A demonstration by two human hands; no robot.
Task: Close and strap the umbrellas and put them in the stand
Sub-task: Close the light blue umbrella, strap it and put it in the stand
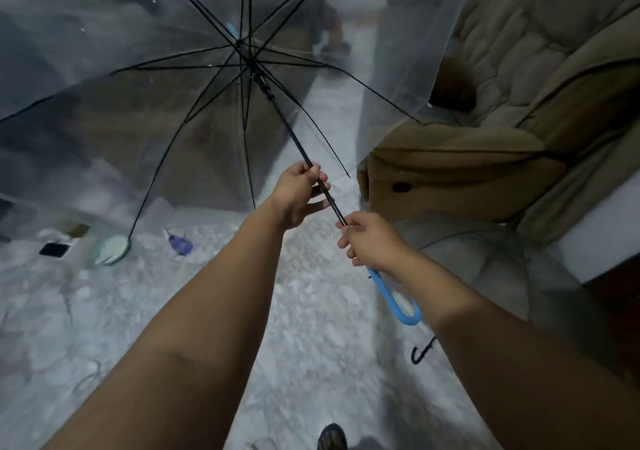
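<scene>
Floor (pixel 311 311): pale speckled stone, running under everything in view.

Sofa (pixel 519 110): tan, quilted, sitting at the right side of the view.

Clear umbrella (pixel 138 85): open, transparent canopy spreading across the upper left and centre, black ribs radiating from the hub. It is being held off the floor, canopy pointing away from the person, black shaft (pixel 277 103) slanting down and right toward the hands.

Second clear umbrella (pixel 485 269): lying open on the floor beside the sofa, under the right forearm; its black hooked handle (pixel 420 352) is showing below that arm.

Left hand (pixel 301 196): fingers curling around the shaft, well below the hub, thumb side up. Clamped on the shaft.

Right hand (pixel 367 241): gripping the lower end of the same umbrella, just below the left hand, where shaft meets handle. Fingers are wrapping tightly round it. The two hands are sitting near each other along the shaft, not touching.

Blue handle (pixel 398 300): curved hook, protruding below the right hand and hanging beside the right wrist.

Smaller items on the floor at left, seen partly through the canopy: a round pale-green object (pixel 112 250), a dark phone (pixel 53 250), a small blue bottle (pixel 180 243) lying on its side.

A dark shoe (pixel 332 437) is showing at the bottom edge.
</scene>
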